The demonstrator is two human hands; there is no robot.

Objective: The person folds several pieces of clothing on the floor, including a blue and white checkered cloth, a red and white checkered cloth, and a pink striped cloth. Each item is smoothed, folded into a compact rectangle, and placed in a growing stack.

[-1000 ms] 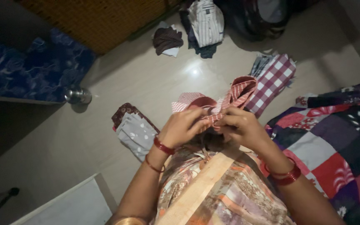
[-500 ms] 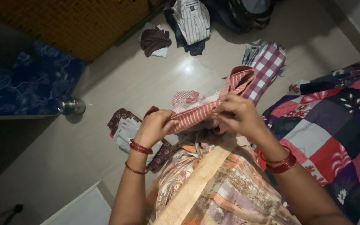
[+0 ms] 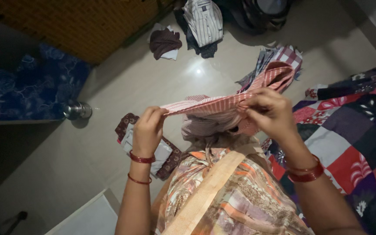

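Observation:
A red-and-white striped cloth point(image 3: 223, 106) is stretched between my two hands at chest height. My left hand point(image 3: 148, 130) pinches its left end, red bangles at the wrist. My right hand point(image 3: 267, 112) grips the bunched right part, where the cloth folds up into a loop point(image 3: 279, 74). The rest of the cloth hangs down behind the stretched edge. Below the hands lies my patterned orange garment point(image 3: 227, 191).
A patchwork quilt point(image 3: 353, 139) lies to the right. On the floor are a folded grey cloth with maroon border point(image 3: 129, 135), a checked cloth point(image 3: 288, 54), a clothes pile point(image 3: 196, 21) and a steel pot point(image 3: 77, 109). A blue floral mattress point(image 3: 18, 91) lies left.
My hands have moved apart, drawing the striped cloth out from a bunch into a long taut band. The view has tilted a little lower.

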